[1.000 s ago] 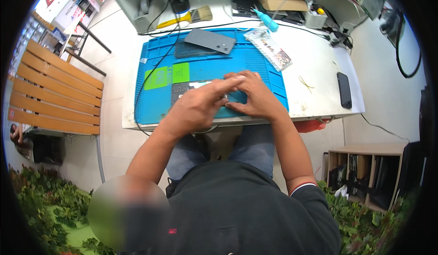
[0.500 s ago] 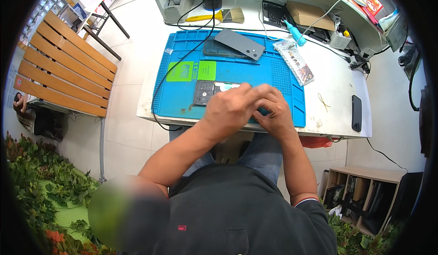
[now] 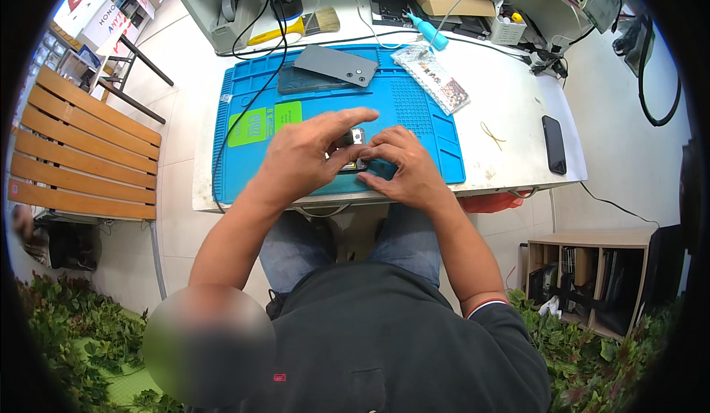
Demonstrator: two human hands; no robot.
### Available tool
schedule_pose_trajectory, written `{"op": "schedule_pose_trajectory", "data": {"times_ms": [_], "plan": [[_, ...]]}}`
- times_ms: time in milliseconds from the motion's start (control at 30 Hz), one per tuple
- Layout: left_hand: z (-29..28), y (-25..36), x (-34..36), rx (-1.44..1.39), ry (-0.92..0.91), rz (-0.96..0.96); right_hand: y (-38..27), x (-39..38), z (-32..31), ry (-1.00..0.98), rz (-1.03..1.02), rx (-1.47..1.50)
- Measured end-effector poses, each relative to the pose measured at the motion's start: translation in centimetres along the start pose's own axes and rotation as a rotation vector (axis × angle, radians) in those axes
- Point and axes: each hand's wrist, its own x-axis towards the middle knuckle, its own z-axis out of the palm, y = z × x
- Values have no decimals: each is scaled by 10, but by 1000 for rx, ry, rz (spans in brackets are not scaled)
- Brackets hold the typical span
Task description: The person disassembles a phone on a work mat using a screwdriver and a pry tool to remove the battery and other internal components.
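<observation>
Left hand spreads over the near half of the blue mat, its forefinger stretched rightward and well apart from the thumb, whose tip seems to meet the fingertips of the right hand; that one is half curled, thumb and forefinger slightly apart, and whether anything small is held at the tips cannot be told; beneath them, toward the near edge of the white surface, an opened phone lies on the mat, mostly covered; the part that shows has a dark rim, a pale metallic patch and a yellowish fleck on the near side; its uncovered end points right, and its long axis appears to run left to right, though too much is hidden to be sure; farther off, a grey back panel lies slantwise, lenses toward its right end.
</observation>
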Motion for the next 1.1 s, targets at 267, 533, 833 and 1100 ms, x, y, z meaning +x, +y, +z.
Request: {"op": "schedule_pose_trajectory", "data": {"times_ms": [267,533,833,1100], "plan": [[16,-1,-5,-37,218,182,-4,3,11,75,-20,-68],[7,-2,2,-173,146,187,-3,4,16,126,-81,-110],[1,-7,3,8,122,115,-1,2,15,102,-68,-68],[0,-4,-2,-48,68,155,-3,-4,8,62,-49,-89]]}}
